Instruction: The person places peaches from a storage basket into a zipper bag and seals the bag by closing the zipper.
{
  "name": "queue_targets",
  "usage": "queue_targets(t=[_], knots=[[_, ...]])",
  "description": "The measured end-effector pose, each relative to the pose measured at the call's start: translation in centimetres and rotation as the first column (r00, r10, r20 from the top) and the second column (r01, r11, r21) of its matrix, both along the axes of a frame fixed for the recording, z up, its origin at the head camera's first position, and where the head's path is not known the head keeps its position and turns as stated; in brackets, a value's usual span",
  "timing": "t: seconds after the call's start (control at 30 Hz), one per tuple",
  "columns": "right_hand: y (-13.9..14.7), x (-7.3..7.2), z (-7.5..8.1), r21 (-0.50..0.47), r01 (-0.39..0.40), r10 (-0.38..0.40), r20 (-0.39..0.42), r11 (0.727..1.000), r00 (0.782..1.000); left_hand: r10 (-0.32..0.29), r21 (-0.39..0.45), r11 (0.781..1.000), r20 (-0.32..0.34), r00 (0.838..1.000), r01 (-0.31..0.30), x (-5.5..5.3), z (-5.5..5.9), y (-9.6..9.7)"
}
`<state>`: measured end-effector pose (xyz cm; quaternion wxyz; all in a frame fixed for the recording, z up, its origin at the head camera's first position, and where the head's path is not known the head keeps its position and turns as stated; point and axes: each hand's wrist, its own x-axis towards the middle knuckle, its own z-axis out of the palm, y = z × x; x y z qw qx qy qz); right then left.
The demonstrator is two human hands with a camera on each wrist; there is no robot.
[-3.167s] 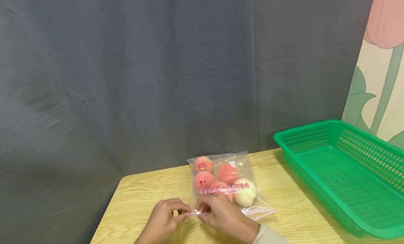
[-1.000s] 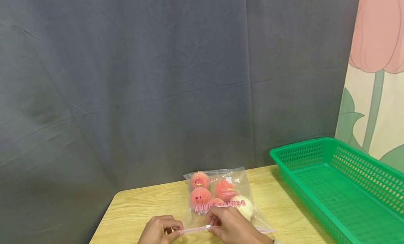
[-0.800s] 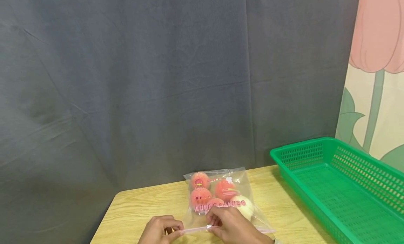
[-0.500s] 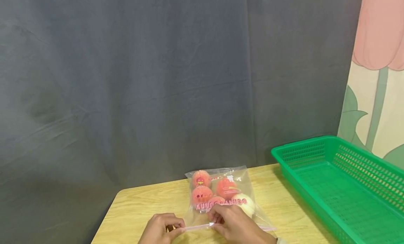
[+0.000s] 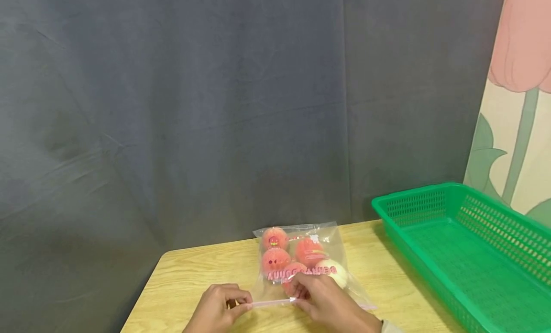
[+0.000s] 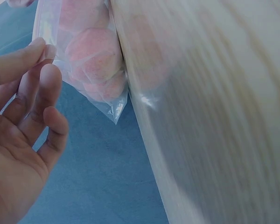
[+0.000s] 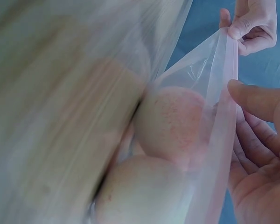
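Note:
A clear zip bag (image 5: pixel 263 291) with pink lettering lies on the table, holding several peaches (image 5: pixel 276 260), one of them pale (image 5: pixel 338 275). Its zip edge faces the person. My left hand (image 5: pixel 219 306) pinches the left end of that edge between thumb and forefinger; in the left wrist view the other fingers curl loosely. Farther right along the zip, my right hand (image 5: pixel 320 297) pinches at the small white slider (image 5: pixel 292 299). In the right wrist view the thumb (image 7: pixel 252 98) presses on the pink zip strip (image 7: pixel 231 70), stretched toward the left hand.
A green plastic basket (image 5: pixel 413 256) with slotted walls stands at the right of the wooden table (image 5: pixel 193 271). A dark grey cloth (image 5: pixel 215 132) hangs behind the table's back edge. Beside it at far right is a panel with a painted tulip (image 5: pixel 523 41).
My right hand has moved right along the zip with the slider, away from the left hand, which still pinches the left end. The peaches stay in place; the head view has shifted slightly.

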<state>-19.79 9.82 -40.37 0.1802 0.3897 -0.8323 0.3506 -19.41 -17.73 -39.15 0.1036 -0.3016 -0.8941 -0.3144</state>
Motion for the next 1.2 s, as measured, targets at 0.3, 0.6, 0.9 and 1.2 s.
queue_targets(t=[0.3,0.6,0.9,1.2], knots=[[0.7,0.2,-0.2,-0.014,-0.003,0.004,0.039,1.000,0.999,-0.037,-0.001,0.999,-0.063,0.997,0.037,-0.2,-0.4,-0.1],[0.8,0.6,-0.6,-0.010,-0.020,0.020,0.037,1.000,0.999,-0.012,-0.029,1.000,-0.043,0.999,0.010,0.2,-0.6,-0.3],[1.6,0.8,-0.3,-0.007,0.017,-0.017,0.056,1.000,0.998,-0.029,-0.025,0.999,-0.035,0.999,0.028,0.2,0.0,-0.1],[2.2,0.7,0.0,-0.001,0.024,-0.024,0.077,1.000,0.997,-0.021,-0.023,1.000,-0.061,0.998,0.020,0.3,0.2,0.1]])
